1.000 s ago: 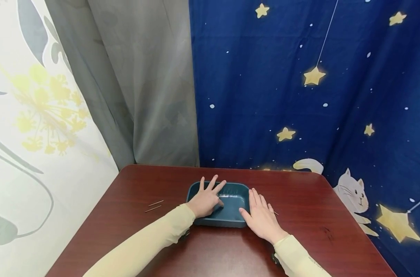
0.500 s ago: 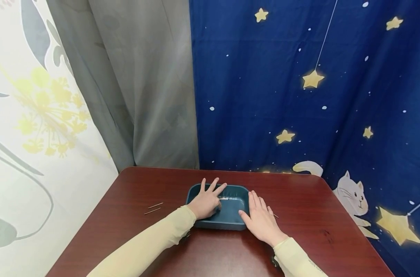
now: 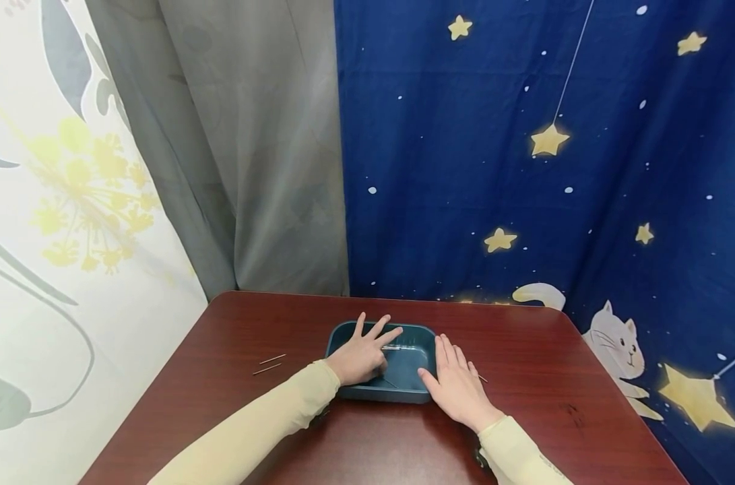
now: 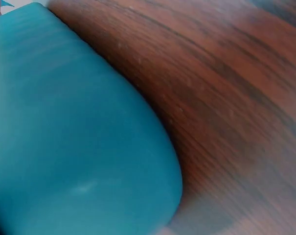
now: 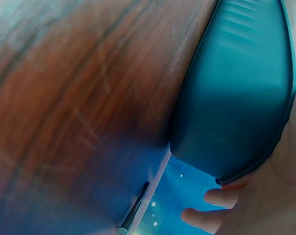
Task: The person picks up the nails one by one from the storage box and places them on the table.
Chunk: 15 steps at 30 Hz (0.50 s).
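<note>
A dark teal box (image 3: 406, 391) lies on the table, its side wall also large in the left wrist view. My left hand (image 3: 356, 358) reaches down into it. Thumb and index finger, partly hidden, appear to pinch a thin nail (image 3: 389, 382); the other fingers are spread and raised. More thin nails (image 3: 393, 347) lie by the box's far inner wall. My right hand (image 3: 460, 387) rests along the box's right rim with straight fingers, the thumb reaching over the edge. In the right wrist view its fingers (image 5: 204, 219) extend past the box's corner.
Two nails (image 3: 267, 368) lie on the reddish-brown table (image 3: 234, 323) to the left of the box. Another nail (image 5: 134, 208) lies right of the box, beside my right hand. Grey and blue curtains (image 3: 428, 168) hang behind the table.
The left thumb and index finger have drawn together low in the box, and a nail now shows below them. The right hand stays at the rim.
</note>
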{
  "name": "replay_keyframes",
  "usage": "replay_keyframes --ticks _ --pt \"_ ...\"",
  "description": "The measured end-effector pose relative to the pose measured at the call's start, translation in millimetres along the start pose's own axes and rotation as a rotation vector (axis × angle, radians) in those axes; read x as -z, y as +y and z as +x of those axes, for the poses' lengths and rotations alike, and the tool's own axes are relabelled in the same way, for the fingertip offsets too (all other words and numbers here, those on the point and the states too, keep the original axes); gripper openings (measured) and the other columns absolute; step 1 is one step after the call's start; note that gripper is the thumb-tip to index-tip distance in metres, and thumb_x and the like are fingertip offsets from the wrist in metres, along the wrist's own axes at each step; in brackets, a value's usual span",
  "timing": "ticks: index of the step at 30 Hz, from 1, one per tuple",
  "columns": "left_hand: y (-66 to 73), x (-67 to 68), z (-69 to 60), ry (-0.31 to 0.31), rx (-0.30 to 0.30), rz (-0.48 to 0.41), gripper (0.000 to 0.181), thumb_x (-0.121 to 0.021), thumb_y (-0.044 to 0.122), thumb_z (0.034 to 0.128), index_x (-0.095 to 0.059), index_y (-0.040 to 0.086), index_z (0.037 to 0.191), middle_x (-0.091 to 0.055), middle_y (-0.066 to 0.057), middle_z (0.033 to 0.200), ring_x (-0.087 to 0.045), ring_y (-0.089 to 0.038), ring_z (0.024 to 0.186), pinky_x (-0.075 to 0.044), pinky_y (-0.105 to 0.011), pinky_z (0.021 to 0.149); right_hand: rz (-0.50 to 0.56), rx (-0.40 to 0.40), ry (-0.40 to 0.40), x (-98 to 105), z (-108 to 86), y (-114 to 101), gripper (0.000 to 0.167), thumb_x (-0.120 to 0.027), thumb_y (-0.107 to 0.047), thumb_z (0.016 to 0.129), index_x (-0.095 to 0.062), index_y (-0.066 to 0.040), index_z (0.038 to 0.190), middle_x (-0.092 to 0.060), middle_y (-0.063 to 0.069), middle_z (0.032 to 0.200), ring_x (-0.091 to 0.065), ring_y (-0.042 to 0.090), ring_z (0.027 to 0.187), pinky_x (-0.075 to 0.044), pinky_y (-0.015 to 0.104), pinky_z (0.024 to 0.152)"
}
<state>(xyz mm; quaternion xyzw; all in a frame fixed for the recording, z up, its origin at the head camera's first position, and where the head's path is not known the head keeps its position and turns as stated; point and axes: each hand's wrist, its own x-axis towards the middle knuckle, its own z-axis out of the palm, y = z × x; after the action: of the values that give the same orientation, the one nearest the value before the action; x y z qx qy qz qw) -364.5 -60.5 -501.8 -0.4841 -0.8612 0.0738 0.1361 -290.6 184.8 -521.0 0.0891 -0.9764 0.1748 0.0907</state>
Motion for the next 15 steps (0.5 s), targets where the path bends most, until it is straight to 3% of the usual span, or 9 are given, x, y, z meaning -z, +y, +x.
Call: replay_keyframes --ticks 6,15 --pt "-2.5 1.0 -3.4 -0.028 -0.013 -0.04 0.015 -0.081 0.029 0.087 -0.082 0.037 0.1 -0.03 -0.009 0.163 -0.001 -0.041 0.152 -0.014 -0.077 0.107 0.006 0.006 0.007 0.8 -0.7 -0.1 0.085 -0.058 -0.051 0.098 -0.024 -0.002 0.159 -0.025 0.018 0.163 -0.031 0.044 0.144 -0.03 0.071 0.105" --pt "-5.6 1.5 -10.1 -0.052 0.056 -0.142 0.013 -0.086 0.029 0.0799 -0.081 0.035 0.091 -0.025 -0.008 0.165 -0.005 -0.041 0.152 -0.013 -0.079 0.106 0.007 0.011 0.006 1.0 -1.9 0.3 0.086 -0.058 -0.051 0.098 -0.023 -0.002 0.159 -0.025 0.018 0.163 -0.03 0.044 0.144 -0.03 0.071 0.105"
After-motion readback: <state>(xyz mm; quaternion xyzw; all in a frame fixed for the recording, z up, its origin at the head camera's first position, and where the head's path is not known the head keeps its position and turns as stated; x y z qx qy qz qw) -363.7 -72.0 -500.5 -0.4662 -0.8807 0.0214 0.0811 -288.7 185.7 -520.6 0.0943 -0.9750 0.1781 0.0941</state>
